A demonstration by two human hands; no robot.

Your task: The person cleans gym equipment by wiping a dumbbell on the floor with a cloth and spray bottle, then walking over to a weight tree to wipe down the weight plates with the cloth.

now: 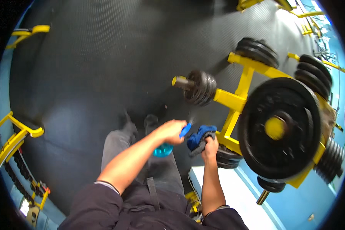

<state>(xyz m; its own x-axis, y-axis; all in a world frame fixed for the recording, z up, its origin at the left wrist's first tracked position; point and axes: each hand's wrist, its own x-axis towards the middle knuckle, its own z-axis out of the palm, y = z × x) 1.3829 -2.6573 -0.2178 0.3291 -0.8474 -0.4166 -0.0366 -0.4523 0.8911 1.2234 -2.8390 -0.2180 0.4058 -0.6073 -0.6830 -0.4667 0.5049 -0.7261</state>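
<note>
My left hand (172,131) is wrapped round a spray bottle (163,150) that has a blue nozzle and teal liquid inside. A faint mist shows just off the nozzle, on the side of the cloth. My right hand (210,148) grips a bunched blue and grey cloth (200,138), a short way right of the nozzle and apart from it. Close beyond the cloth stands a yellow weight plate rack (234,120). Its nearest peg carries small black plates (201,88), and a large black plate (253,130) faces up on the right. Fingers on the bottle's far side are hidden.
More black plates (257,51) hang on the rack's far and right sides. A white surface (226,184) lies beside my right forearm. Yellow equipment frames (17,140) stand along the left wall, near a row of dumbbells (19,174). Black ribbed matting (84,76) covers the floor.
</note>
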